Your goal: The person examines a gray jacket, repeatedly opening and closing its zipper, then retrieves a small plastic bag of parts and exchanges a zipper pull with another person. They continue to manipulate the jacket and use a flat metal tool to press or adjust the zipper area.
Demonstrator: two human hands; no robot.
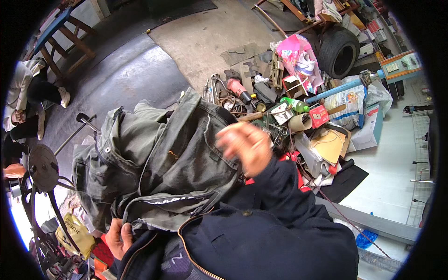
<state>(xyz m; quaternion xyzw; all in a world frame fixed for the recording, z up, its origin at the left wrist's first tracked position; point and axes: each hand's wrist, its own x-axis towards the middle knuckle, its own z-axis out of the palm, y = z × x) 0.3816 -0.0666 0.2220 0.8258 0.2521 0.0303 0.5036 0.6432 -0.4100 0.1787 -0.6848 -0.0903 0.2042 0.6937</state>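
Observation:
A worn grey-green garment [163, 154], with a metal snap and a torn-looking white strip along its near side, lies bunched up in front of me. My left hand [119, 239] pinches its near left edge between thumb and fingers. Above the garment's right side is my right hand [247, 145], its fingers bent and smeared by motion. Whether it holds anything small I cannot make out.
A round metal plate on a dark stand [43, 167] is close at left, near a seated person [23, 88]. At right lies a heap with a red power tool [239, 88], a green bottle [295, 104] and a red box [319, 115]. Behind it stands a tyre [339, 52].

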